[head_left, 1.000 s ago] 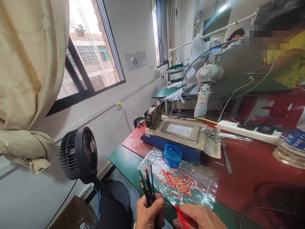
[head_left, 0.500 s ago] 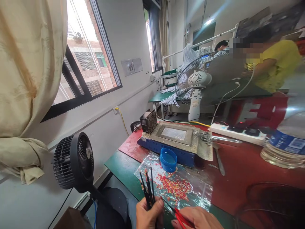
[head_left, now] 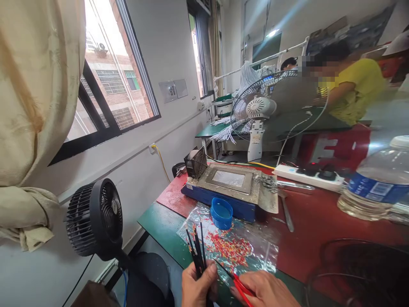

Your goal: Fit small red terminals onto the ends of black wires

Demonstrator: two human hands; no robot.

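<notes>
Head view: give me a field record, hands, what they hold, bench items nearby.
left hand: grips a bundle of thin black wires, tips up
right hand: holds a red-handled tool, tip pointing toward the wires
under hands: clear plastic bag strewn with small red and yellow bits
behind bag: blue cap, blue-based solder pot
right: water bottle, power strip
left: black fan

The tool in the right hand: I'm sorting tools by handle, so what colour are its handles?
Red handles on the tool, seen in the head view.
</notes>
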